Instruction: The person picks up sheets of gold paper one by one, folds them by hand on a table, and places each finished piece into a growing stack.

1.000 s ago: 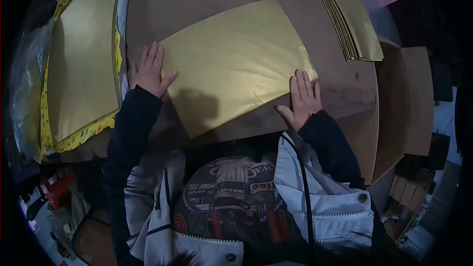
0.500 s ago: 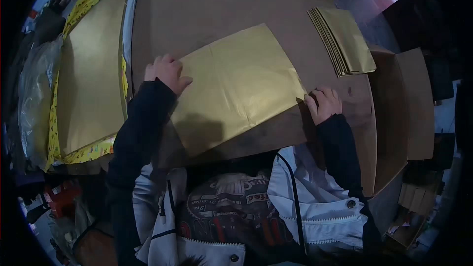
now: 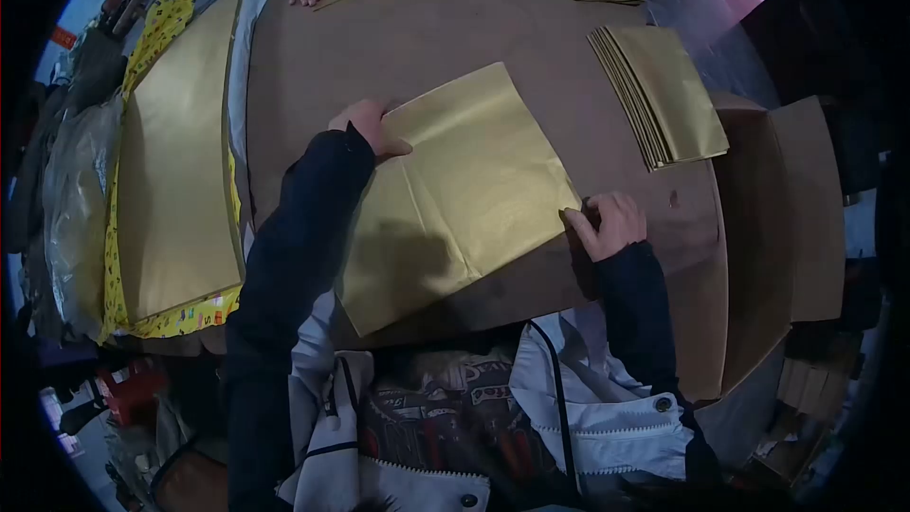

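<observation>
On the table (image 3: pixel 398 33), both hands grip a gold sheet (image 3: pixel 474 180).

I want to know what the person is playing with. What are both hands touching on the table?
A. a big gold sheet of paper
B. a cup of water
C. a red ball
A: the left hand and the right hand each rest on an edge of the gold sheet lying flat on the brown table.
</observation>
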Demonstrator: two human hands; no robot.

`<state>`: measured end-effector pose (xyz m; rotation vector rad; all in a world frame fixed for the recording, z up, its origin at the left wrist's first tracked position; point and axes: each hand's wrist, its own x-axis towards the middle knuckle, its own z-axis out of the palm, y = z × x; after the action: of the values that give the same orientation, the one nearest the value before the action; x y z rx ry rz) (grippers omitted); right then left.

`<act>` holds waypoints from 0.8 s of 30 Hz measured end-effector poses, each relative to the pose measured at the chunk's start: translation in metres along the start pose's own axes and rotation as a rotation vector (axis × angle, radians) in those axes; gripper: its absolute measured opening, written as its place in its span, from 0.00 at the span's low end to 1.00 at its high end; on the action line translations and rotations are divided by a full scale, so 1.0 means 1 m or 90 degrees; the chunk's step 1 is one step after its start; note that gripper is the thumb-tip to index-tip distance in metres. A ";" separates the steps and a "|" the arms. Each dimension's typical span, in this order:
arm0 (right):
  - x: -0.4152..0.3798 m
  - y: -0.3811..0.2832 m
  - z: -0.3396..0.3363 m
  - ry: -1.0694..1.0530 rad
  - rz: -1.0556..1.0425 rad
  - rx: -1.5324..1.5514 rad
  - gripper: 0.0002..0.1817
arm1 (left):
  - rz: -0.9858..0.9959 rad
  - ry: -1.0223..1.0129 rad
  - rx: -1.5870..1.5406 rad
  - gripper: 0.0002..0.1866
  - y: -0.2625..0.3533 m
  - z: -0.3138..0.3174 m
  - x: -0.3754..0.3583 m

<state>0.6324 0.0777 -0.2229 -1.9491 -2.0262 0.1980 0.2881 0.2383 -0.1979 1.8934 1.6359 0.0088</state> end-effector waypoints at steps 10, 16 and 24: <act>-0.011 0.017 0.013 0.082 -0.033 0.102 0.19 | 0.206 0.077 -0.161 0.18 -0.005 -0.013 -0.006; -0.021 0.009 0.008 0.030 0.059 0.273 0.24 | 0.351 0.163 -0.249 0.11 0.039 -0.080 -0.073; 0.041 -0.051 0.012 0.067 -0.234 0.286 0.31 | 0.540 0.216 -0.347 0.08 0.042 -0.114 -0.121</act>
<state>0.5796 0.1172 -0.2126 -1.2738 -2.0131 0.4107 0.2533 0.1800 -0.0410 2.0344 0.7601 1.0522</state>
